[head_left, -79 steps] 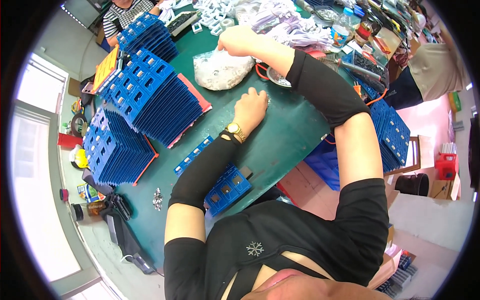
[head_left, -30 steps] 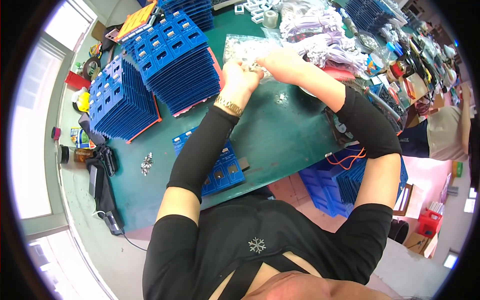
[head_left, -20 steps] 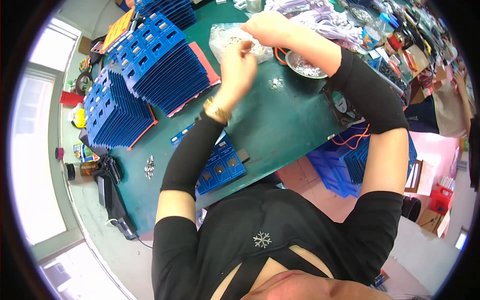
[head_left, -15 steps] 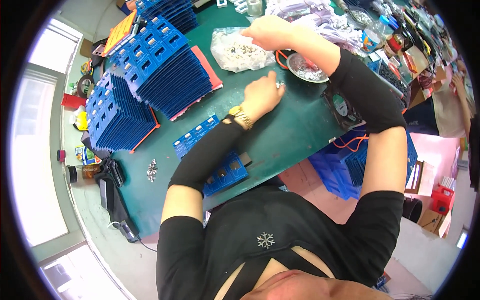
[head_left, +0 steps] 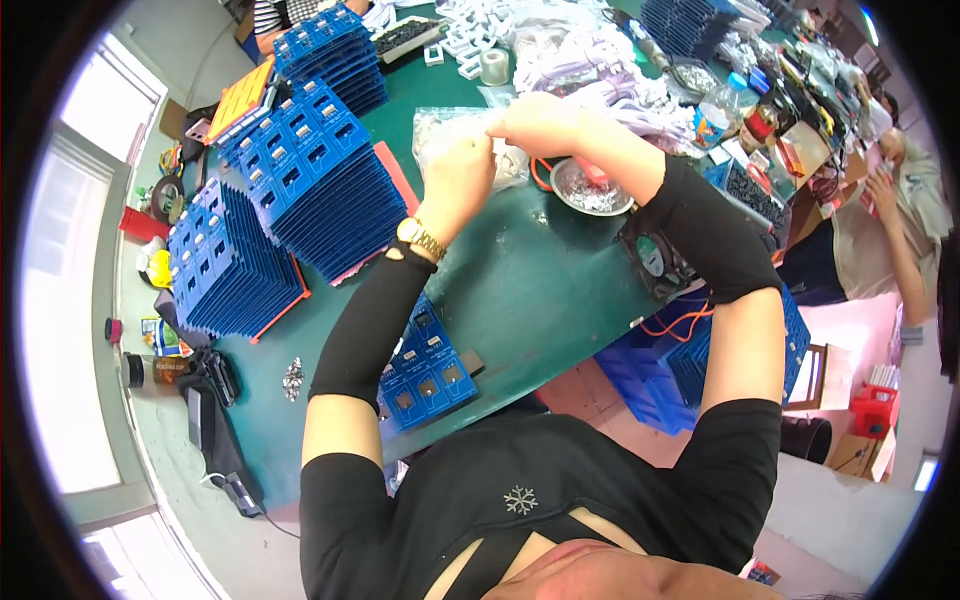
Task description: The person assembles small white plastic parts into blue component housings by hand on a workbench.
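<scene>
Both hands are over a clear plastic bag (head_left: 511,165) of small pale parts at the far middle of the table. My left hand (head_left: 460,178) lies across the bag's left part, and its fingers are hidden or washed out by glare. Close against it, my right hand (head_left: 545,122) has its fingers bent and pressed together at the bag's upper side. What they pinch is too small or hidden to name. Under my left forearm lies a blue circuit board panel (head_left: 436,385), partly covered by the sleeve. Beside the bag stands a round metal dish (head_left: 592,208) of small shiny parts.
Tall stacks of blue circuit boards (head_left: 345,215) stand on the left. A small pile of metal parts (head_left: 293,380) lies near the left edge. White cables (head_left: 580,65), a roll of clear tape (head_left: 494,67) and a plastic bottle (head_left: 715,115) sit at the back. Other people are beyond.
My left hand has moved from the open table up and left onto the bag. My right hand is now beside it. The whole view has shifted slightly.
</scene>
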Available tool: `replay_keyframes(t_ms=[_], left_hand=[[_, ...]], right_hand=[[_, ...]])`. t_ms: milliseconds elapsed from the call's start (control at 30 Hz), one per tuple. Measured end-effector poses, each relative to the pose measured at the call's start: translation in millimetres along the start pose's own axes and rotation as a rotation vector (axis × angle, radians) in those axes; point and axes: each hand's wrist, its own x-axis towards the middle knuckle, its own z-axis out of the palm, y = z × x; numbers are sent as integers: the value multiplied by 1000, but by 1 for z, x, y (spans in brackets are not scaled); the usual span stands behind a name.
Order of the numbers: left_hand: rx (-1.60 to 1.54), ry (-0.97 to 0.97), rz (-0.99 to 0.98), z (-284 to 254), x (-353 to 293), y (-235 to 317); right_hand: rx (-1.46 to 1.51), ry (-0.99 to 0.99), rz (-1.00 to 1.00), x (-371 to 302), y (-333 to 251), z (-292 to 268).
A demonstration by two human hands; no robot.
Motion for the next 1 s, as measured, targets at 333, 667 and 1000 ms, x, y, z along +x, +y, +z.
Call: replay_keyframes(t_ms=[333, 667, 1000], left_hand=[[-32, -304, -13, -5, -11, 21], [-371, -512, -12, -160, -133, 9], [325, -181, -779, -196, -287, -64]], right_hand=[[258, 362, 478, 43, 69, 51], [194, -136, 771, 97, 69, 85], [615, 32, 822, 59, 148, 126]])
